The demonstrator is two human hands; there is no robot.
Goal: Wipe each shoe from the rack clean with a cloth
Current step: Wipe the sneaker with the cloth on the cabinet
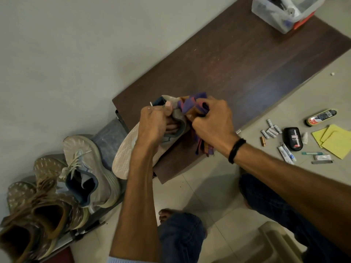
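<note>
My left hand (pixel 155 122) grips a beige sneaker (pixel 123 154) by its heel collar, sole turned up and to the left, over the near end of the dark wooden rack top (pixel 237 59). My right hand (pixel 210 120) holds a purple and orange checked cloth (pixel 191 105) bunched against the shoe's heel; the cloth's loose end hangs down below the hand. The matching beige sneaker (pixel 89 168) stands on the lower shelf at left, beside two brown patterned shoes (pixel 38 205).
A clear plastic box (pixel 281 12) sits at the rack's far end. On the tiled floor at right lie shoe polish tins (pixel 321 117), small tubes, batteries and yellow sheets (pixel 334 141). My knees and a beige stool (pixel 275 242) are at the bottom.
</note>
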